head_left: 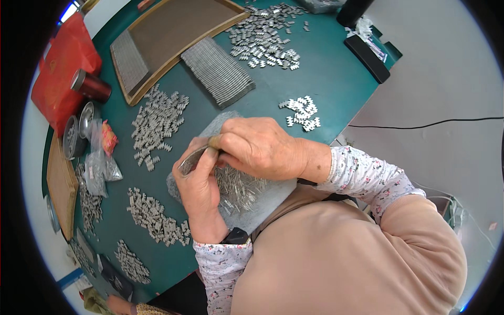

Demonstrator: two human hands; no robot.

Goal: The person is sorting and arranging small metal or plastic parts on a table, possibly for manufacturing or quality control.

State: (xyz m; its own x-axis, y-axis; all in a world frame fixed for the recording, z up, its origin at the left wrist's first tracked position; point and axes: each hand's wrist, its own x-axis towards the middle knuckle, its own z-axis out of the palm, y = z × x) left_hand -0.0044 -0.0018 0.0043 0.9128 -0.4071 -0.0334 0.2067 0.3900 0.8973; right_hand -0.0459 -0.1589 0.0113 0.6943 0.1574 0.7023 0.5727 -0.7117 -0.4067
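Note:
My left hand (200, 184) is closed around a curved grey metal strip (192, 161), with the thumb pressed on it. My right hand (262, 147) meets the left thumb at the strip's upper end, its fingers pinched together; what they grip is hidden. A tan cover (214, 141) shows at one fingertip there. Beneath both hands, a grey cloth (277, 193) lies at the table's near edge and over my lap. A heap of thin silvery pins (239, 186) rests on the cloth, partly behind my right hand.
Piles of small zigzag metal links (159, 121) dot the green table (294, 84). Beyond my hands lie a ribbed metal slab (218, 71) and a wood-framed tray (178, 31). A red bag (65, 73), dark red tumbler (92, 85) and black phone (367, 59) flank them. Another person's hand (119, 304) appears lower left.

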